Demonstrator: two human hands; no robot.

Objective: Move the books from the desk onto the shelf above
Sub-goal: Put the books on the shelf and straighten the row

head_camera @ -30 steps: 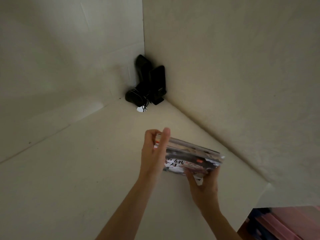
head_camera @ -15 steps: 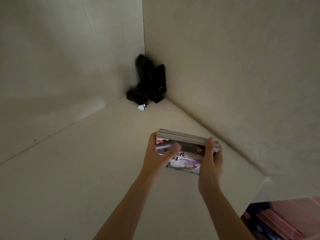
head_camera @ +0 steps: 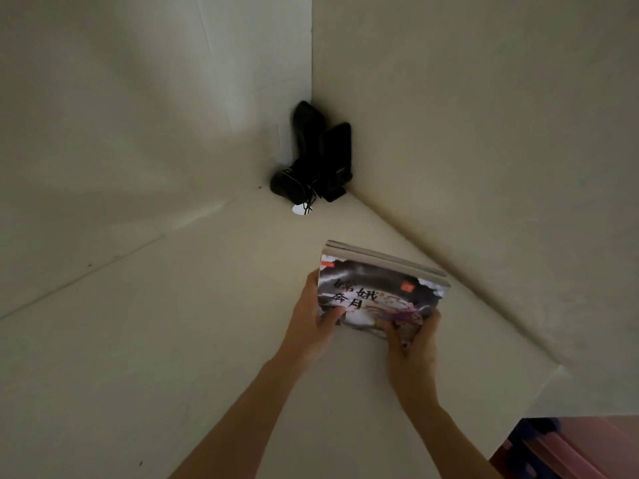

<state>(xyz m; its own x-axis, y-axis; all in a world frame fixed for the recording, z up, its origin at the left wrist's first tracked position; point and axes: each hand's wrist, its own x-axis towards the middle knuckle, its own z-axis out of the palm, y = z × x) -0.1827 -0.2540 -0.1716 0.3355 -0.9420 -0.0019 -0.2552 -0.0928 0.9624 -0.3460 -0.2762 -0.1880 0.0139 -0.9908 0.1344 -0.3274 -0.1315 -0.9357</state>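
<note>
A small stack of thin books [head_camera: 377, 288], the front cover dark with black characters and a small red seal, stands tilted on the cream shelf [head_camera: 173, 340] close to the right side wall. My left hand [head_camera: 313, 321] grips the stack's lower left edge, thumb on the cover. My right hand [head_camera: 411, 340] holds the lower right corner, fingers over the cover. Page edges show along the top of the stack.
Black speakers with a tangled cable and a white tag [head_camera: 311, 160] sit in the far corner of the shelf. The right side wall [head_camera: 484, 167] runs just behind the books. Pink and blue items [head_camera: 570, 451] show below the shelf's front right edge.
The stack has been turned from lying edge-on to standing with its cover facing me, and pushed slightly farther in. Both hands slid down to its lower corners.
</note>
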